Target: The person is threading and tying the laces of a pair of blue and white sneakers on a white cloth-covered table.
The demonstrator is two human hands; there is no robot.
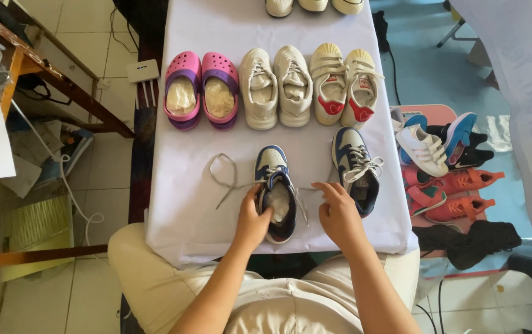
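Blue-and-white sneaker (pixel 276 195) at table's (pixel 179 229) near edge, steadied by left hand (pixel 255 218) gripping its collar; right hand (pixel 338 213) pinching loose lace (pixel 224 177). Lacing underway; tightening probably due, slack needing gathering first.

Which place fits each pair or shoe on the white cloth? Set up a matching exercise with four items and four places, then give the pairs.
Things:
1. pink clogs
2. plain white sneakers
3. cream sneakers with red heels
4. blue and white sneaker

Places:
A. middle of the row
B. under the left hand
C. left end of the row
D. right end of the row

Pairs: 1-C, 2-A, 3-D, 4-B
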